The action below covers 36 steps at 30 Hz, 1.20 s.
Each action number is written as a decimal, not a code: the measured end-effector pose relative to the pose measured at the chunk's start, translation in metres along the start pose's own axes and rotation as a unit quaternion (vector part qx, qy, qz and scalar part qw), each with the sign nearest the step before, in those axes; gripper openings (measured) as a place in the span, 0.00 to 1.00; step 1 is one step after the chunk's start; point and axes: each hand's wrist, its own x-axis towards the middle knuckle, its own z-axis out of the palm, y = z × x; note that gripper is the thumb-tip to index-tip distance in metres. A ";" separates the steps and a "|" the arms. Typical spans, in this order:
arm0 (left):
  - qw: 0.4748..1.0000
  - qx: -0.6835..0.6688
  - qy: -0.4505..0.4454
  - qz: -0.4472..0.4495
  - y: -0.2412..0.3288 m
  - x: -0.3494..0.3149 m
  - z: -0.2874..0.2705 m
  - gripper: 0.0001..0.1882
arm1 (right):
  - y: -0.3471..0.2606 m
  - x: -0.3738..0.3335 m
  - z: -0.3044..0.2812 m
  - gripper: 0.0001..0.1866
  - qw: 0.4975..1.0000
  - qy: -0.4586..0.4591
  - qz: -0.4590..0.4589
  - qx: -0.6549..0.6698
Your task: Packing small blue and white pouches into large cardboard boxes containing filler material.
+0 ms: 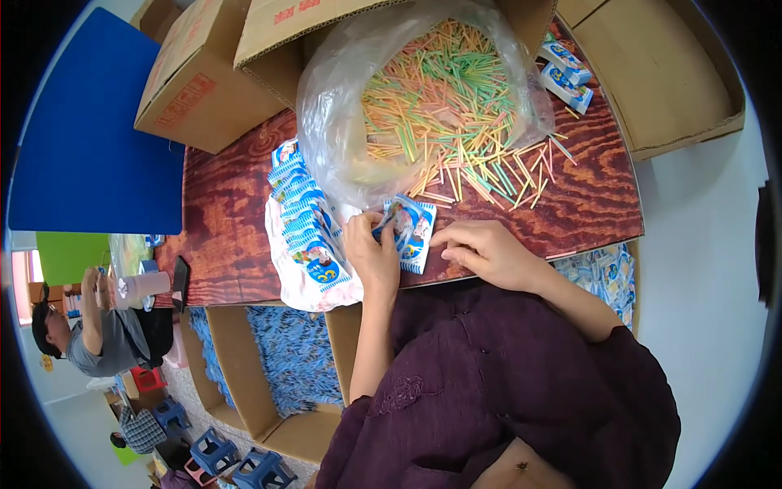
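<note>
My left hand (371,251) is closed on a small blue-and-white packet (419,236) near the front edge of the table. My right hand (492,254) is just right of that packet, fingers loosely bent and a little apart, with nothing visible in them. Its fingertips come close to the packet's edge; whether they touch I cannot tell. Left of my left hand, a row of overlapping packets (305,220) lies on a white cloth (285,265). Beyond my hands, thin pastel sticks (440,98) fill a clear plastic bag (330,114) and spill onto the red-brown table (595,183).
Cardboard boxes (199,77) stand at the back left, and another carton (660,73) is at the right. Two packets (568,85) lie right of the bag. Below the table, an open carton (244,371) holds many blue pieces. A phone (180,281) and a seated person (106,334) are at left.
</note>
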 end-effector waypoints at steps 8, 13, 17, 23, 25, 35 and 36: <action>0.997 0.049 -0.040 0.041 -0.003 0.000 -0.007 0.07 | 0.007 0.002 -0.003 0.10 1.000 -0.002 0.006 0.008; 0.988 0.094 0.027 0.118 0.012 0.003 -0.021 0.20 | -0.001 0.016 -0.010 0.13 0.996 0.092 0.018 0.004; 0.989 0.059 -0.011 0.133 0.036 -0.009 -0.028 0.20 | -0.002 0.039 0.008 0.14 0.980 0.168 -0.067 0.086; 0.962 -0.201 -0.150 -0.104 0.036 -0.022 -0.027 0.06 | 0.013 0.030 0.016 0.08 0.985 0.157 -0.034 0.063; 0.879 -0.357 -0.205 -0.240 0.035 -0.018 -0.027 0.05 | 0.013 0.025 0.014 0.07 0.985 0.168 -0.035 0.030; 0.951 -0.218 -0.186 -0.112 0.040 -0.033 -0.007 0.03 | 0.049 0.064 -0.061 0.08 0.942 0.286 -0.018 -0.177; 0.950 -0.230 -0.204 -0.054 0.051 -0.029 -0.006 0.03 | 0.053 0.077 -0.077 0.08 0.918 0.322 -0.030 -0.230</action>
